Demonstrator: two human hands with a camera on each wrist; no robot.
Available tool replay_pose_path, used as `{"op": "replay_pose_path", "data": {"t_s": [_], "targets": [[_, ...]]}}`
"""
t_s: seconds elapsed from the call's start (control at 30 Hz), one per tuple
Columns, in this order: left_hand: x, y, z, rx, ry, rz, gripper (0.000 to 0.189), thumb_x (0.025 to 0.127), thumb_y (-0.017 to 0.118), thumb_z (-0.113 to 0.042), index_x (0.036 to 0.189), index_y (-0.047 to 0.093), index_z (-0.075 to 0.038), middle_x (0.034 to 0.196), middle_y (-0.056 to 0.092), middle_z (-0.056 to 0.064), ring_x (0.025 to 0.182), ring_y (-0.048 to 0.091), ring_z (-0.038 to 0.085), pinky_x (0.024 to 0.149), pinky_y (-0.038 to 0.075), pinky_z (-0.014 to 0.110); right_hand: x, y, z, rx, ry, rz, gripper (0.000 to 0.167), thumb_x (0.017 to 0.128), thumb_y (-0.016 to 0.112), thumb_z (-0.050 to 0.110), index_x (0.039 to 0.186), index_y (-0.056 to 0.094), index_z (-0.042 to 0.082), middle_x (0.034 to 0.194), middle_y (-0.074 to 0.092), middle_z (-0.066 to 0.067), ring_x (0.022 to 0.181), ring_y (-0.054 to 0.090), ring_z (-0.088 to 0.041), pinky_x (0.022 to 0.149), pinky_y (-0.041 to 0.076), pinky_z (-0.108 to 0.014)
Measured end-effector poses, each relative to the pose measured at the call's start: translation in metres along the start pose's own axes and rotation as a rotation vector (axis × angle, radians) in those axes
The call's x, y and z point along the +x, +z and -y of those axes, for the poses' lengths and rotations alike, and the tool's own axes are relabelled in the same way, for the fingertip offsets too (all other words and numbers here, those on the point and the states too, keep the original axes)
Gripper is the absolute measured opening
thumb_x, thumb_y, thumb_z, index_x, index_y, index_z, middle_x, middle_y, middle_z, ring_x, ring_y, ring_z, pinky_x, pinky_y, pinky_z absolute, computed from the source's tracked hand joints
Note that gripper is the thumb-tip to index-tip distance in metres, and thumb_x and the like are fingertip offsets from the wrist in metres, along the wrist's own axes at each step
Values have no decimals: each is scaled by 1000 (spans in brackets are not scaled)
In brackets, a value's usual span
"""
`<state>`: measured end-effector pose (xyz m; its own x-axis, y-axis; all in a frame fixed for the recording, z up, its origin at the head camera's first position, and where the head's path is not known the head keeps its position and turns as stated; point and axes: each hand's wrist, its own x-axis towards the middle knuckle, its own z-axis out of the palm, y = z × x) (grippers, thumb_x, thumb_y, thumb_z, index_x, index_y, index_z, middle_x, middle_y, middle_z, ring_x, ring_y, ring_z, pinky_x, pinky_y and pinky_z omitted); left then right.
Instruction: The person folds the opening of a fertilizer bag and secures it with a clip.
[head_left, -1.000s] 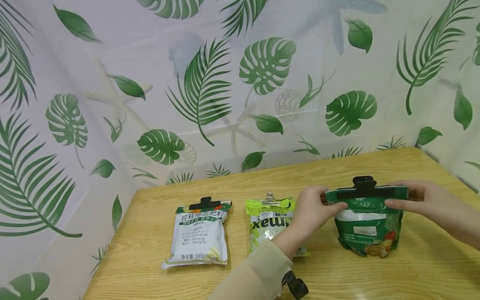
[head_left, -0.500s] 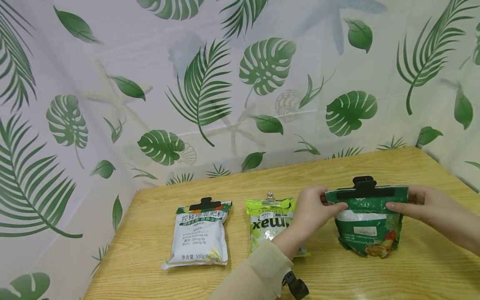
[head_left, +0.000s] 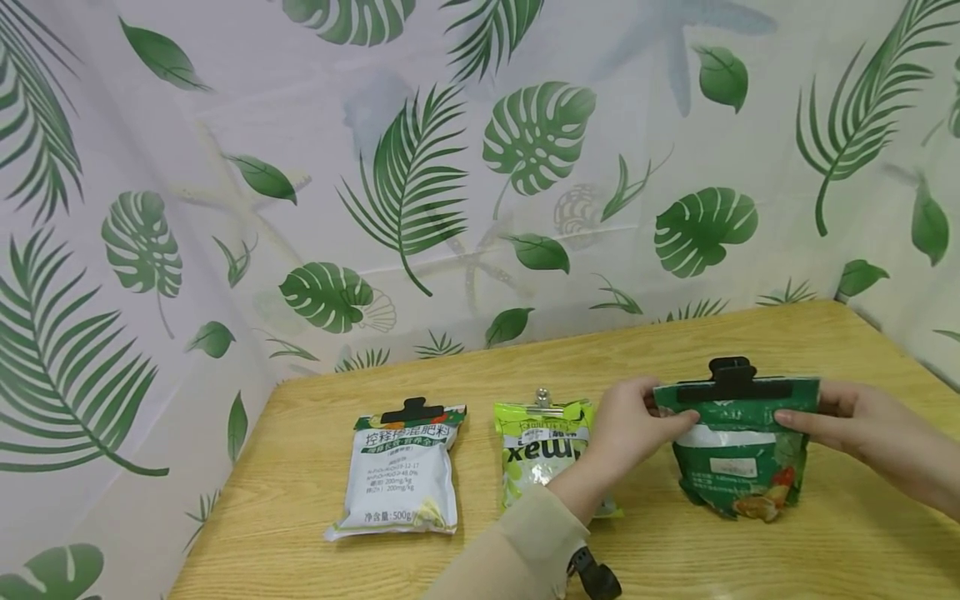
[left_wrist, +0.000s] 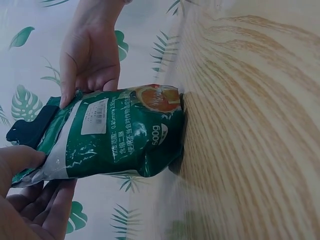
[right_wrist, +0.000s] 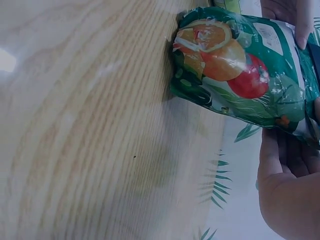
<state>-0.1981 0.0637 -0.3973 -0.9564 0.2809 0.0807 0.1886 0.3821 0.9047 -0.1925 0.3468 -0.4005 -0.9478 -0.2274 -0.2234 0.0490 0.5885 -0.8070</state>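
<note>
Upright on the right of the table is a green fertilizer bag (head_left: 738, 467) with fruit pictures, its folded top held by a black bag clip (head_left: 732, 382). My left hand (head_left: 633, 429) pinches the bag's upper left corner, thumb in front and fingers behind. At the upper right corner my right hand (head_left: 855, 421) pinches it the same way. In the left wrist view the bag's (left_wrist: 125, 132) base meets the tabletop, and "500g" is printed low on it. The right wrist view has oranges and a tomato on the bag's (right_wrist: 230, 65) front.
A white fertilizer bag (head_left: 408, 479) with a black clip (head_left: 412, 410) lies at the left of the wooden table (head_left: 300, 500). Between it and my left hand lies a lime-green bag (head_left: 536, 454) with a metal clip (head_left: 543, 402), partly covered by my forearm. A leaf-print cloth (head_left: 450, 167) hangs behind.
The whole head view has shifted slightly down and right. Both hands keep their hold on the green bag, which stays in the same place on the table.
</note>
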Motion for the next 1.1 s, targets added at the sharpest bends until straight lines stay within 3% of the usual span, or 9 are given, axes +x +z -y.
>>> {"op": "replay_pose_path", "data": {"t_s": [0.13, 0.2, 0.5, 0.67, 0.87, 1.1], "targets": [[-1, 1, 0, 15, -4, 7, 24, 94, 84, -19, 81, 63, -15, 65, 53, -11, 57, 44, 0, 51, 36, 16, -1, -1, 2, 2, 21, 8, 34, 113, 55, 27, 125, 69, -1, 107, 74, 19, 94, 60, 14, 97, 59, -51], [-2, 1, 0, 20, -5, 11, 24, 94, 83, -19, 81, 64, -15, 65, 53, -12, 58, 45, -1, 52, 37, 16, -2, -1, 3, 3, 36, 13, 32, 113, 55, 28, 123, 70, 1, 105, 73, 19, 93, 60, 14, 98, 59, -50], [-3, 2, 3, -15, -11, 24, 31, 94, 83, -17, 73, 61, -15, 66, 54, -13, 59, 46, -2, 53, 39, 15, -2, 0, 1, 25, 31, 1, 28, 113, 56, 26, 115, 71, 3, 102, 73, 19, 92, 61, 14, 88, 62, -28], [-4, 2, 2, -14, -18, 23, 24, 93, 84, -17, 76, 68, -12, 67, 58, -12, 60, 48, -2, 54, 41, 15, -1, 1, -1, 80, 31, 1, 26, 113, 57, 23, 114, 73, 3, 99, 73, 22, 92, 63, 15, 82, 59, -16], [-7, 2, 3, -60, -39, 19, 10, 90, 87, -16, 92, 80, -9, 80, 75, -7, 67, 57, -6, 62, 49, 14, -1, 2, -4, 120, 34, -1, 27, 112, 58, 22, 120, 72, 0, 100, 72, 25, 92, 64, 16, 81, 59, -14], [-6, 2, 3, -73, -45, 27, 10, 90, 87, -16, 91, 81, -9, 82, 76, -5, 69, 59, -7, 65, 52, 14, -1, 3, -5, 135, 14, -13, 26, 112, 57, 21, 120, 73, 2, 99, 72, 27, 93, 64, 15, 80, 58, -13]]}}
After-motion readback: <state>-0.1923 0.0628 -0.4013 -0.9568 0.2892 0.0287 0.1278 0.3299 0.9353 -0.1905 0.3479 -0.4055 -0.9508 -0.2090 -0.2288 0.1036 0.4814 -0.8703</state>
